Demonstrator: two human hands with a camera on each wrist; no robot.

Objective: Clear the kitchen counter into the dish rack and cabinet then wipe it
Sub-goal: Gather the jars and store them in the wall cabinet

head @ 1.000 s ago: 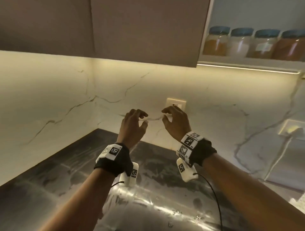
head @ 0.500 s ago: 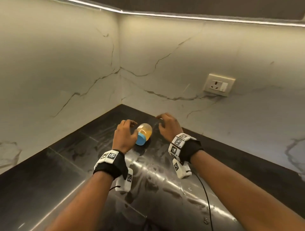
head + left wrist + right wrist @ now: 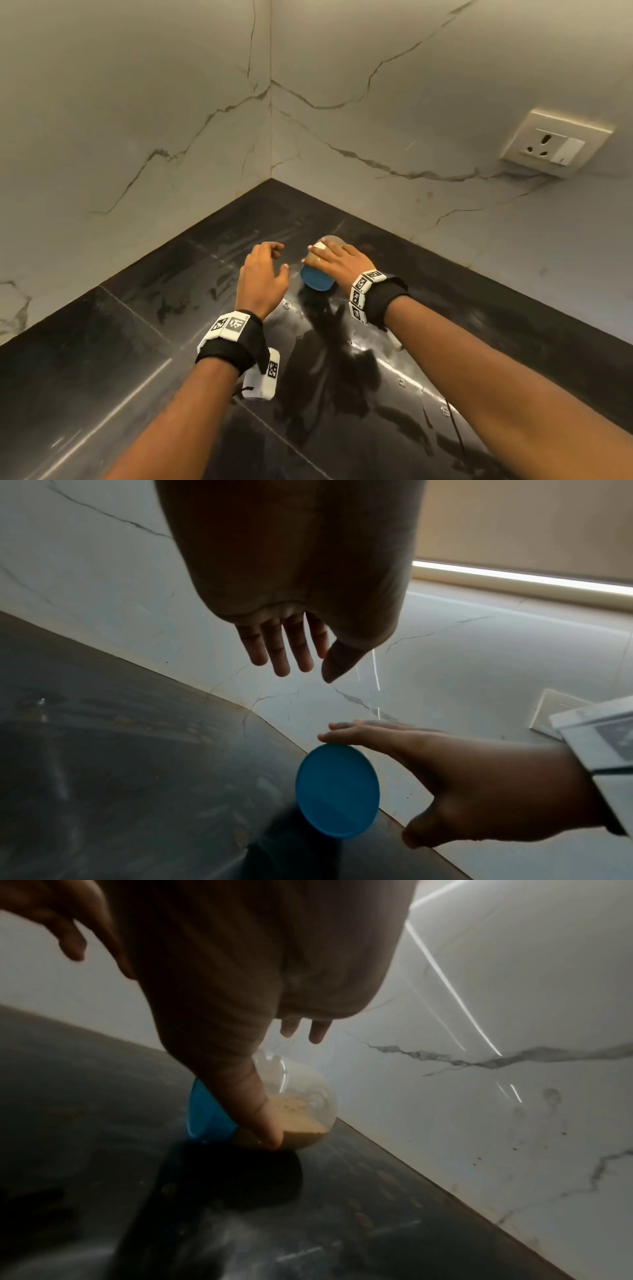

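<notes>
A clear jar [image 3: 329, 241] with a blue lid [image 3: 315, 280] and some tan powder inside lies on its side on the black counter [image 3: 137, 325], close to the corner. My right hand [image 3: 337, 261] lies over the jar from above. Its thumb [image 3: 263, 1123] presses the jar's side just behind the lid [image 3: 207, 1115], and the fingers reach across the top. My left hand [image 3: 265, 269] hovers a little to the left of the lid [image 3: 337, 791], fingers [image 3: 287, 647] spread and relaxed, holding nothing. Most of the jar's body is hidden under my right hand in the head view.
Two white marble walls [image 3: 411, 102] meet in a corner just behind the jar. A wall socket [image 3: 555, 145] sits on the right wall. The counter is dark and glossy with wet streaks and drops near my forearms.
My view dropped from the upper cabinet to the counter corner. Both hands came down; the right one moved from beside the jar onto it, and the left drew slightly back from the lid.
</notes>
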